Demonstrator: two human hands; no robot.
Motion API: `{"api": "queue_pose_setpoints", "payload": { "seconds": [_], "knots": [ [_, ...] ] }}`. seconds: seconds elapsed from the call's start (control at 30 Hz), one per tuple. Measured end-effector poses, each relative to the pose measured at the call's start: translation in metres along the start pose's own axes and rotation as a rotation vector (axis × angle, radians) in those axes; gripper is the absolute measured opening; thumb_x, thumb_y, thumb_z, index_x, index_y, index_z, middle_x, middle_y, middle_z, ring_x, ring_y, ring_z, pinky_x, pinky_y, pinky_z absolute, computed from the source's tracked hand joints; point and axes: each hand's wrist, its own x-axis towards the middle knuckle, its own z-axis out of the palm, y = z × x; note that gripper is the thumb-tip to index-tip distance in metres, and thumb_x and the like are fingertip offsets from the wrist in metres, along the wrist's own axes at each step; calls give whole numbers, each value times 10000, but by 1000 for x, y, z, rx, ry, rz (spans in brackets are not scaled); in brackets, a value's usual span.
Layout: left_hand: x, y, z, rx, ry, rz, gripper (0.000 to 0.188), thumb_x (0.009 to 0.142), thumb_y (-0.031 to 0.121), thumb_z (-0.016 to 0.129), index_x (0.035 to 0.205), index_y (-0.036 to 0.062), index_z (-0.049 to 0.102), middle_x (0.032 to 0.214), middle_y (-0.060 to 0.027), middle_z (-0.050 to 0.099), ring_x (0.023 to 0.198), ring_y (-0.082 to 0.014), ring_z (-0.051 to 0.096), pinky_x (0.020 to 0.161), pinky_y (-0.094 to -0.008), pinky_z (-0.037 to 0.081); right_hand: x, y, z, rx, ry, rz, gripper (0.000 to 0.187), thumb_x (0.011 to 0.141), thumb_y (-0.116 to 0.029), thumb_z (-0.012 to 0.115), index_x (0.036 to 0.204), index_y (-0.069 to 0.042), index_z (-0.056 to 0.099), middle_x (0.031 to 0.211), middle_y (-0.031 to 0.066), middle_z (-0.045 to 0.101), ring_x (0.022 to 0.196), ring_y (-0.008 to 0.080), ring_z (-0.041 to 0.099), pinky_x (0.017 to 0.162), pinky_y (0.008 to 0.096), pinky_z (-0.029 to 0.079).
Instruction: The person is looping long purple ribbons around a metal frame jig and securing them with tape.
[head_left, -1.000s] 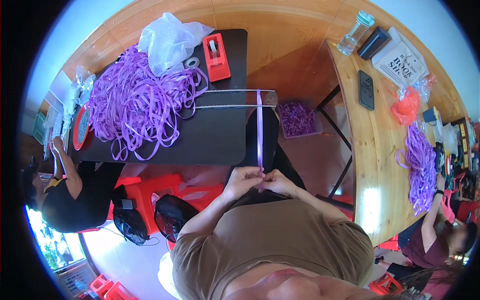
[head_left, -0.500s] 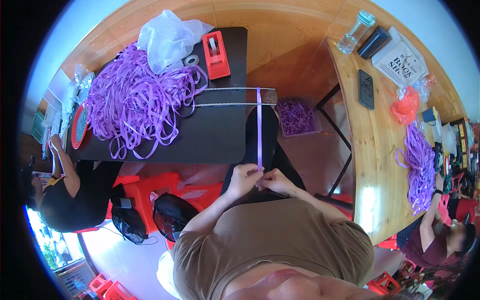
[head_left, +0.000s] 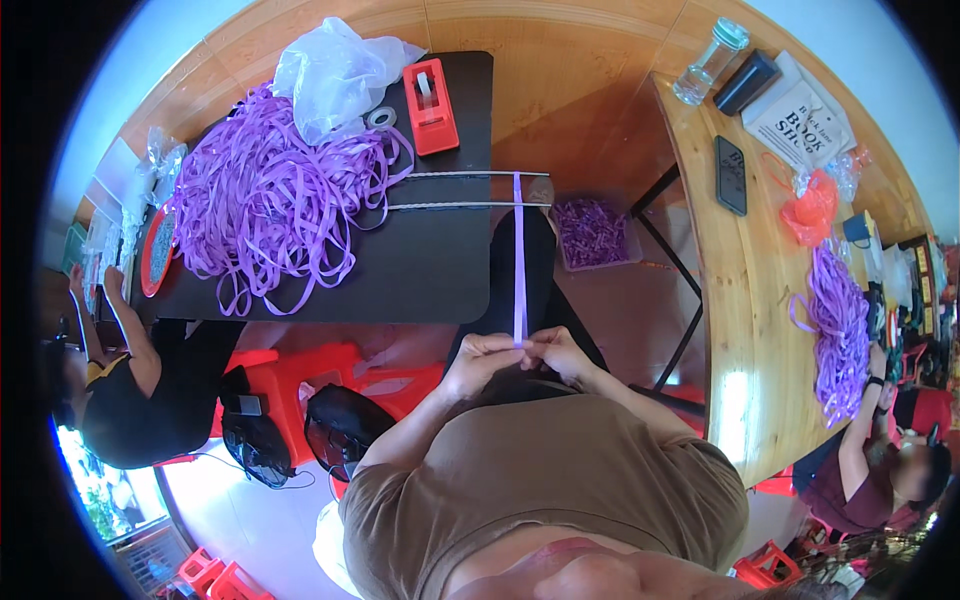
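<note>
A purple ribbon [head_left: 519, 265] runs taut from two thin metal rods [head_left: 450, 206] down to my hands in front of my lap. My left hand [head_left: 484, 362] pinches the ribbon's near end between thumb and fingers. Close beside it, my right hand [head_left: 558, 355] is closed on the same end, its fingertips nearly meeting the left ones. The rods jut out to the right past the edge of the black table [head_left: 430, 275]. What exactly lies between the fingertips is too small to make out.
A big heap of purple ribbon [head_left: 270, 200] covers the black table, with a clear plastic bag [head_left: 340, 80] and a red tape dispenser [head_left: 431, 105] behind. A bin of purple pieces [head_left: 592, 235] stands on the floor. Right, a wooden table [head_left: 725, 300] holds a phone [head_left: 731, 175] and more ribbon [head_left: 838, 335].
My right hand has shifted slightly up and its fingers have changed position at the ribbon end. The left hand's fingers have straightened a little. At far left, another person's hands have moved apart.
</note>
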Motion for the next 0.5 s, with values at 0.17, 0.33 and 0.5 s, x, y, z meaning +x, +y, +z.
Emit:
{"api": "queue_pose_setpoints", "payload": {
  "seconds": [0.17, 0.33, 0.5],
  "knots": [
    [-8, -7, -4, -31, 33, -96, 184, 856, 14, 624, 1025, -34, 676, 870, -102, 690, 802, -125, 636, 775, -232, 496, 1, 2, 4, 172, 85, -64, 87, 843, -88, 625, 775, -55, 669, 704, 17, 653, 581, 59, 559, 506, 179, 381],
    [-12, -9, -6, -26, 32, -83, 180, 858, 25, 631, 1023, -28, 678, 860, -103, 693, 802, -119, 637, 789, -236, 496, 8, -2, 9, 42, 207, -545, 66, 850, -67, 658, 803, -21, 667, 695, -3, 634, 604, 30, 520, 543, 179, 378],
    [-14, -2, -4, -18, 14, -74, 178, 865, 19, 619, 1026, -31, 675, 867, -106, 691, 824, -130, 640, 819, -252, 492, 5, -3, 11, 65, 145, -457, 86, 862, -29, 631, 784, 1, 652, 700, 17, 638, 622, 49, 546, 571, 198, 415]
  ]
}}
